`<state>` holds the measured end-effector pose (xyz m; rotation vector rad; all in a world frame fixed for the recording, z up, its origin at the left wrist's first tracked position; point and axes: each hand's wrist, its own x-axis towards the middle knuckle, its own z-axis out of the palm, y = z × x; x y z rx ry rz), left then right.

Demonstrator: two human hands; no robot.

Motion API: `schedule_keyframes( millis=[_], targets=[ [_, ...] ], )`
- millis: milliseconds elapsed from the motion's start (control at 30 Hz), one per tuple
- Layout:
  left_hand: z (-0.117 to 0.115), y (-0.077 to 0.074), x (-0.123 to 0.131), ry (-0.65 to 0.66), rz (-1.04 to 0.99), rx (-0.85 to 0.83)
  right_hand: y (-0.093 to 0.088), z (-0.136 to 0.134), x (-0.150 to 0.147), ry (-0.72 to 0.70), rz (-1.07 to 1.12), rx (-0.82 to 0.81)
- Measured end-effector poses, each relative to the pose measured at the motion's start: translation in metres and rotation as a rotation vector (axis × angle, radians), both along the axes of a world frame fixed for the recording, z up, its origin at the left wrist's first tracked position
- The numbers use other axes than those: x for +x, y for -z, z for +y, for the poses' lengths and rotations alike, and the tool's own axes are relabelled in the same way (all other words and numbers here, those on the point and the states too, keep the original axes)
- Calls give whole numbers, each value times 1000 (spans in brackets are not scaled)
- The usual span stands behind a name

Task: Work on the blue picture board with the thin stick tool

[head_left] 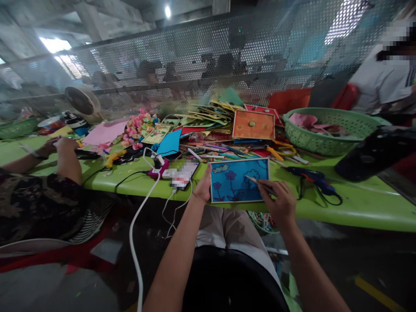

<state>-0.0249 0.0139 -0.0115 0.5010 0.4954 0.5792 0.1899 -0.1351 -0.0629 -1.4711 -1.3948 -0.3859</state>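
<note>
Dark garment (pixel 227 281) & pale trousers (pixel 209 227) filled bottom centre, nearest the cam; above them, just right of mid-frame, was the framed blue pic (pixel 240 167), at the front edge of the green tabletop (pixel 357 212); can't tell if its lower side rested there or hung just off. Left grip (pixel 203 186) was closed on the pic's left side, thumb along the border, prob. to steady it w/o covering the flowers; right grip (pixel 282 200) pinched a slim tool (pixel 259 183) btwn thumb & fingers, tip at the pale-outlined shape on the pic's right half, presumably held slanted for fine control; pen or brush, can't tell.

Dark glue gun (pixel 310 177) lay right of the pic, apart from it, prob. aside but handy; phone (pixel 189 174) lay left of it, near the power strip (pixel 158 168), likely for the lead; loose pens (pixel 216 149) were heaped behind, mid-frame, within easy reach I'd guess; orange framed pic (pixel 242 123) sat upper right of centre, against stacked cards (pixel 208 117), maybe to save space; green basket (pixel 321 141) at right held pink scraps, prob. to contain them; far left, co-worker's hands (pixel 65 145), contents unclear.
</note>
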Motion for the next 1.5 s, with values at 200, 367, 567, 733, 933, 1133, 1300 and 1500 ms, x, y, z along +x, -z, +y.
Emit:
schedule_keyframes(
  millis=[200,367,567,733,933,1133,1300,1500],
  targets=[
    [0,1,0,-19,-11,31,-1,1,-1,-28,-54,41],
    [1,4,1,-28,-3,58,-1,1,0,-13,-80,63],
    [0,2,2,-34,26,52,3,1,0,27,-156,52],
    [-2,0,1,-34,27,31,3,2,0,52,-133,59],
    [-1,2,2,-27,-2,-1,4,3,0,34,-147,48],
    [-3,-4,2,-21,10,-30,4,3,-1,27,-154,54],
    [-4,-4,1,-5,9,-13,5,4,-1,29,-136,60],
    [0,0,2,-1,18,-19,6,3,-2,11,-136,34]
  ],
)
